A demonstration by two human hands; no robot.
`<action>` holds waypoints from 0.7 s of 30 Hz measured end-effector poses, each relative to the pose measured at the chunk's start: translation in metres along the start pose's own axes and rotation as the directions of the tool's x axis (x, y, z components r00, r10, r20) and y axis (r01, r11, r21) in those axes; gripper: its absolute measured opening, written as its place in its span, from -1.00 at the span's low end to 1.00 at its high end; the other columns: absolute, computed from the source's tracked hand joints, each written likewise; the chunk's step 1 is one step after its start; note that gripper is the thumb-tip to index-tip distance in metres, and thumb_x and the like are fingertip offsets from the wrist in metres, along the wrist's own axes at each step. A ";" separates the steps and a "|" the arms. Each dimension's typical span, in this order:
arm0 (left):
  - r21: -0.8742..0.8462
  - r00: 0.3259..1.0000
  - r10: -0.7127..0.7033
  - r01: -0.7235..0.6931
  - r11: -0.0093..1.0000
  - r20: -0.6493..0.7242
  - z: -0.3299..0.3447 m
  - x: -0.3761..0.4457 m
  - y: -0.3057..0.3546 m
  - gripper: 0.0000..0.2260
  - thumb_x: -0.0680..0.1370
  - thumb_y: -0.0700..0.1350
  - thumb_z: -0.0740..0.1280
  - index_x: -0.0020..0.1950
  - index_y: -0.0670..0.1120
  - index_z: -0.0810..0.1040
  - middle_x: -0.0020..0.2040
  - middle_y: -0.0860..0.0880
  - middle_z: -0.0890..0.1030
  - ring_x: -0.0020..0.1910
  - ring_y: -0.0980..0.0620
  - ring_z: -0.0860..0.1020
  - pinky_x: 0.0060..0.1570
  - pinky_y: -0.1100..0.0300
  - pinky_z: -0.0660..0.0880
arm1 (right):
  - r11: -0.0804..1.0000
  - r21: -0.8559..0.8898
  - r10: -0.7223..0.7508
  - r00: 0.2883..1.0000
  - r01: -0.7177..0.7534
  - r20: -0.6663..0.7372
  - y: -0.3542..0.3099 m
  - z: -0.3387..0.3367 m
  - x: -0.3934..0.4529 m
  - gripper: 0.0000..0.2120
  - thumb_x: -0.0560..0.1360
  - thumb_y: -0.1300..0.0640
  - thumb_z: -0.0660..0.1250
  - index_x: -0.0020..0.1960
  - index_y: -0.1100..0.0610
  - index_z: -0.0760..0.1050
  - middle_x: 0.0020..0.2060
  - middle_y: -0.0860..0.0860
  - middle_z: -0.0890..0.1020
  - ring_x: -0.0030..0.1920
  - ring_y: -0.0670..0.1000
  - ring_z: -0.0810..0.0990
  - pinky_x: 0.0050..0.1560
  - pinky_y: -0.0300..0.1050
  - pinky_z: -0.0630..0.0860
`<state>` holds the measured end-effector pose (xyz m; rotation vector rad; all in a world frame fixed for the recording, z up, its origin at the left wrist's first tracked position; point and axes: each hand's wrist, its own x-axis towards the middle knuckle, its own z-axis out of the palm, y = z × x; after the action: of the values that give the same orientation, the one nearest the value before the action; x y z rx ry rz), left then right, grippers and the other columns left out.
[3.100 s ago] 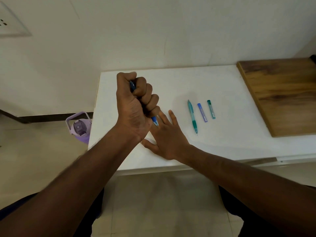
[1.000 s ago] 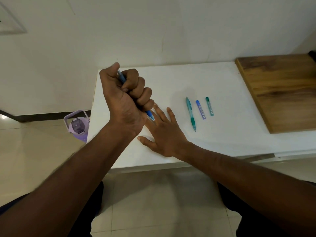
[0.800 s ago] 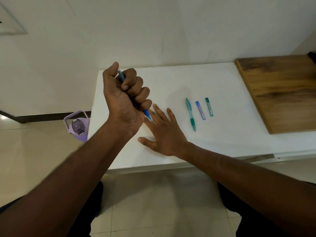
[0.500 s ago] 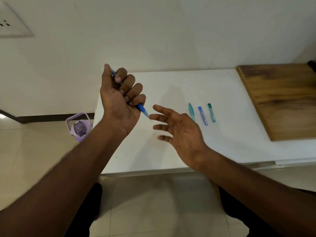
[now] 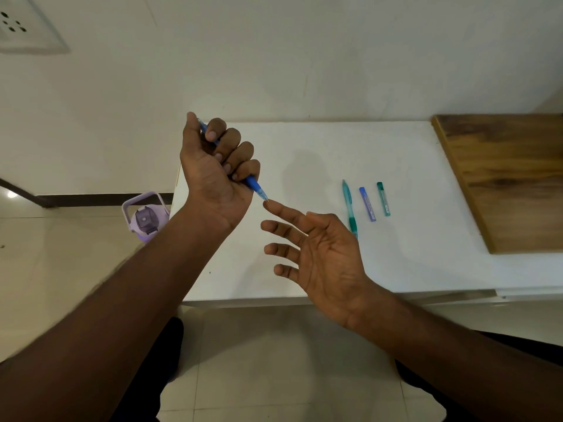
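My left hand (image 5: 217,175) grips a blue mechanical pencil (image 5: 256,187) in its fist above the white table (image 5: 304,153), thumb at the top end, tip pointing down and right. My right hand (image 5: 320,254) is raised off the table, palm turned up, fingers spread. Its index fingertip touches the pencil's tip. On the table to the right lie a teal mechanical pencil (image 5: 349,205), a blue lead case (image 5: 367,204) and a green lead case (image 5: 383,198), side by side.
A wooden board (image 5: 505,181) covers the table's right end. A lilac bottle (image 5: 146,219) stands on the tiled floor left of the table. A wall with a socket plate (image 5: 21,28) runs behind.
My right hand lifted off the table and turned palm up, and its index finger came to the pencil tip. My left hand rotated so its palm faces me, still holding the blue pencil.
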<state>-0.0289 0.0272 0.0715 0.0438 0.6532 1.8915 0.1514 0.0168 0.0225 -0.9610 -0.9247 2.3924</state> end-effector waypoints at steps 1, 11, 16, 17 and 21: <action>0.007 1.000 0.001 -0.001 1.000 -0.003 0.000 0.000 0.000 -0.51 0.74 0.19 0.07 -0.34 0.00 0.30 -0.52 0.07 0.22 -0.58 0.16 0.15 -0.56 0.30 0.06 | 1.000 0.016 0.001 1.000 -0.001 0.010 0.000 -0.001 0.000 -0.50 0.60 -0.19 0.08 0.29 -0.08 0.69 0.22 0.07 0.71 0.06 0.09 0.61 0.02 0.03 0.52; 0.087 1.000 -0.001 0.001 0.996 -0.001 0.000 0.001 -0.004 -0.54 0.74 0.19 0.07 -0.26 -0.02 0.33 -0.51 0.09 0.26 -0.57 0.17 0.20 -0.56 0.32 0.15 | 0.998 -0.065 -0.017 1.000 0.017 -0.001 -0.005 -0.007 0.003 -0.53 0.66 -0.19 0.10 0.26 -0.05 0.71 0.12 0.04 0.72 -0.04 0.04 0.65 -0.08 -0.02 0.56; 0.343 0.995 -0.029 0.059 0.937 -0.091 0.007 0.005 -0.026 -0.56 0.76 0.13 0.11 -0.24 -0.03 0.42 -0.37 0.05 0.44 -0.42 0.12 0.39 -0.36 0.27 0.39 | 0.511 -0.830 -0.439 0.898 0.224 -0.028 -0.057 -0.022 0.019 -0.81 0.67 -0.09 0.30 0.15 -0.12 0.68 -0.01 -0.20 0.74 -0.03 -0.22 0.67 -0.04 -0.25 0.57; 0.432 0.993 -0.023 0.070 0.899 -0.114 0.008 0.003 -0.034 -0.56 0.76 0.13 0.11 -0.24 -0.03 0.45 -0.31 0.03 0.52 -0.33 0.09 0.48 -0.25 0.23 0.47 | 0.448 -0.868 -0.435 0.901 0.214 -0.003 -0.070 -0.026 0.022 -0.83 0.65 -0.11 0.33 0.10 -0.13 0.68 -0.04 -0.23 0.75 -0.04 -0.22 0.68 -0.02 -0.21 0.60; 0.639 0.989 -0.023 0.111 0.761 -0.145 0.012 -0.001 -0.065 -0.55 0.77 0.14 0.08 -0.23 0.02 0.50 -0.16 0.08 0.64 -0.14 0.09 0.58 -0.08 0.15 0.55 | 0.498 -0.846 -0.255 0.965 0.190 0.066 -0.098 -0.036 0.031 -0.83 0.62 -0.04 0.41 0.07 0.03 0.70 -0.09 -0.09 0.79 -0.07 -0.05 0.77 -0.06 -0.11 0.67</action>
<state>0.0304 0.0482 0.0526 0.3414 1.3626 1.5229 0.1673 0.1187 0.0573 -1.1065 -2.1466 1.5788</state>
